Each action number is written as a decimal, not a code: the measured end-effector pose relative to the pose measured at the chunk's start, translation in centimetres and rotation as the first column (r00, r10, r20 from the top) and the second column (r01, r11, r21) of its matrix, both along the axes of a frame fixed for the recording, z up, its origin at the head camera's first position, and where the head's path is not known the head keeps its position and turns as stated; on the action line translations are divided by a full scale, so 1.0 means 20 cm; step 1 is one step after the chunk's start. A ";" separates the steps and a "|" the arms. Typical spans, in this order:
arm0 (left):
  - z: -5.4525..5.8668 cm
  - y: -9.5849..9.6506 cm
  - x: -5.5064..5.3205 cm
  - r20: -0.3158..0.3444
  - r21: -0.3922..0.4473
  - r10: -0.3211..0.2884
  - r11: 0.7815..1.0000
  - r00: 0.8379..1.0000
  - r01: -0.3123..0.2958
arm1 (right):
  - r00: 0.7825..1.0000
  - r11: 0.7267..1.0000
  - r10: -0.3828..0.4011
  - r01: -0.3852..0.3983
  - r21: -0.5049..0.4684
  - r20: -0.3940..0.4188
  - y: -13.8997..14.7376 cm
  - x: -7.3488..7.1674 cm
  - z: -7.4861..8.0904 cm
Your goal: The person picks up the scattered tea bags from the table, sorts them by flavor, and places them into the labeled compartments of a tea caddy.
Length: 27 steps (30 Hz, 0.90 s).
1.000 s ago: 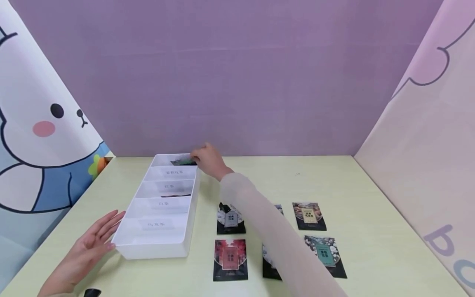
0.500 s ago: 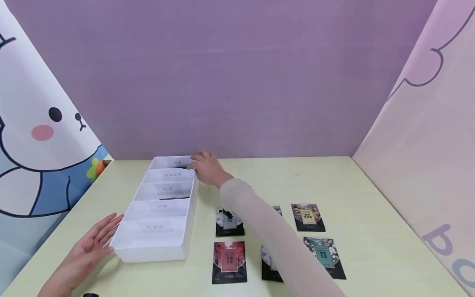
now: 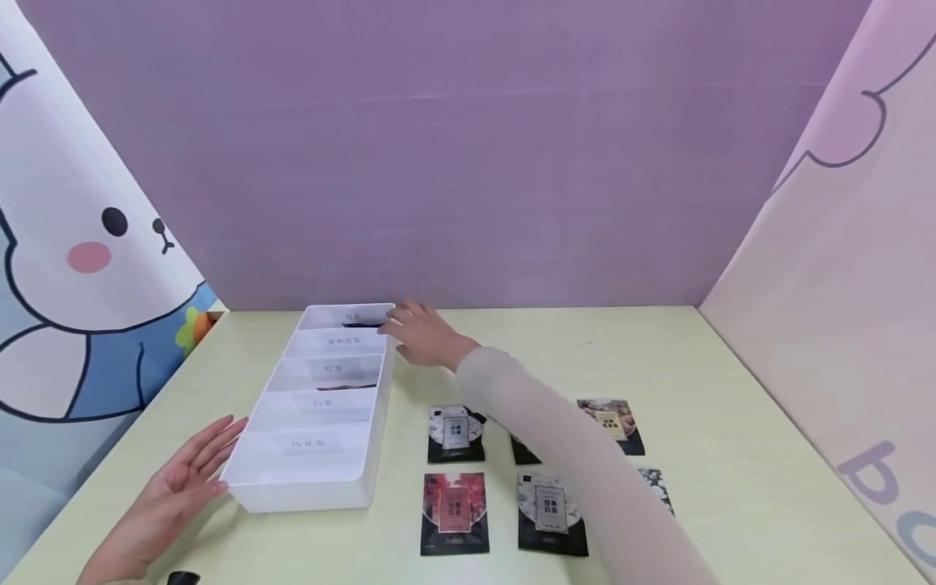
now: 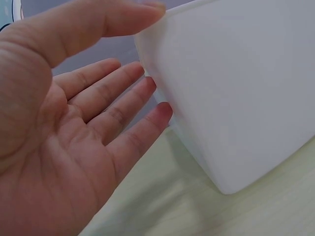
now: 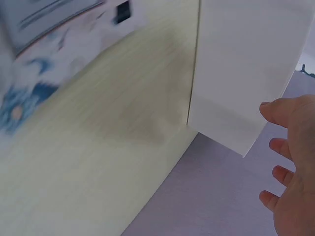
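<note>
A long white box (image 3: 307, 497) with labelled compartments lies left of centre. Over its far right corner my right hand (image 3: 424, 335) hovers with loosely spread fingers and holds nothing. The right wrist view has this hand (image 5: 299, 167) beside the box's side wall (image 5: 241, 64), thumb at the rim. My left hand (image 3: 164, 500) is at the near left corner, palm turned to the box. In the left wrist view its straight fingers (image 4: 135, 137) reach the box wall (image 4: 241, 98). The dark edge of a packet (image 3: 361, 326) shows in the farthest compartment, another (image 3: 347, 387) in the third.
Right of the box, tea packets lie in two rows: a grey-label one (image 3: 456, 435), a red one (image 3: 454, 514), another grey-label one (image 3: 552, 515) and a yellow-label one (image 3: 612, 422). My right sleeve (image 3: 570, 455) partly covers others. A purple backdrop (image 3: 468, 162) stands behind the table.
My right hand has let go of the dark green packet, which has dropped into the farthest compartment. Its fingers have spread and the hand has drawn slightly right. The left hand has stayed put.
</note>
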State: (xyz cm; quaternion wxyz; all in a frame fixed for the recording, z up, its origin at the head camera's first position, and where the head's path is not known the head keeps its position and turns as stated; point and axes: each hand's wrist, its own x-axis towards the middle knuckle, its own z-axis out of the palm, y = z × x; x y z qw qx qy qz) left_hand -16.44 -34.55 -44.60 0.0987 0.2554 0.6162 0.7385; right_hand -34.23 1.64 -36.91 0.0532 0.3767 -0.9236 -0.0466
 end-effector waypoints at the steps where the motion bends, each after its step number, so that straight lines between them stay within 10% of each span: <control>1: 0.00 0.00 0.00 0.000 -0.004 0.001 1.000 1.000 -0.001 | 1.000 1.000 0.005 -0.005 0.008 0.006 0.01 0.00 0.00; 27: 0.02 0.03 0.00 0.017 -0.023 0.025 0.999 1.000 -0.024 | 0.980 0.995 0.061 -0.075 0.067 0.192 0.42 0.26 -0.06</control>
